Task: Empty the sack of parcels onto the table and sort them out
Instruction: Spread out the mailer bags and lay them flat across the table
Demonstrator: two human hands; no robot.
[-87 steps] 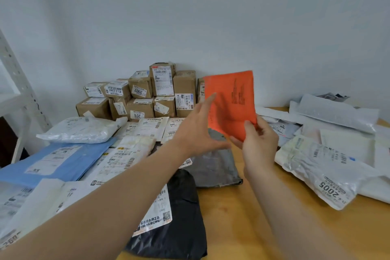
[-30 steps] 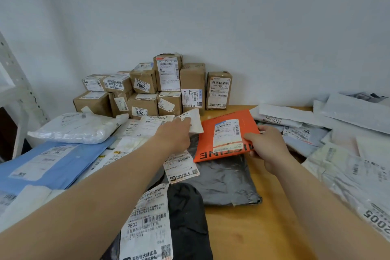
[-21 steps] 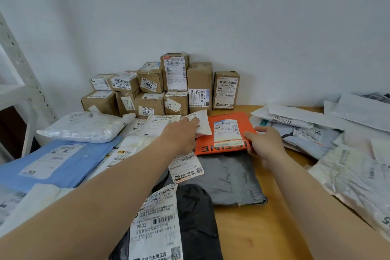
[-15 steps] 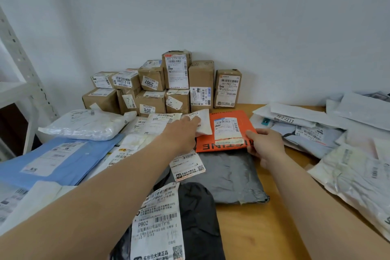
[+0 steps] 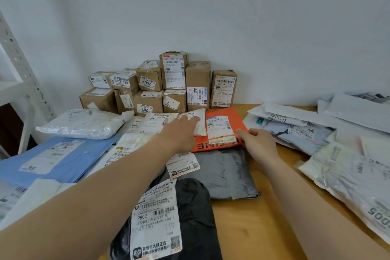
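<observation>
An orange envelope (image 5: 219, 148) with a white label lies flat on the table (image 5: 259, 228), its near edge on a grey poly bag (image 5: 225, 173). My right hand (image 5: 260, 146) grips its right edge with the fingertips. My left hand (image 5: 179, 135) reaches over the left pile and holds a small white parcel (image 5: 200, 124), which overlaps the envelope's left corner. A black bag (image 5: 196, 217) with a large label lies nearest me. No sack is in view.
Several brown cartons (image 5: 160, 88) are stacked against the wall. Flat white mailers and a blue mailer (image 5: 57, 156) cover the left side. Another heap of white and grey mailers (image 5: 337, 139) fills the right. A white metal shelf post (image 5: 19, 65) stands at far left.
The orange envelope came down from upright in the air, was turned label-up and laid flat behind the grey bag. My left hand moved onto the small white parcel beside it.
</observation>
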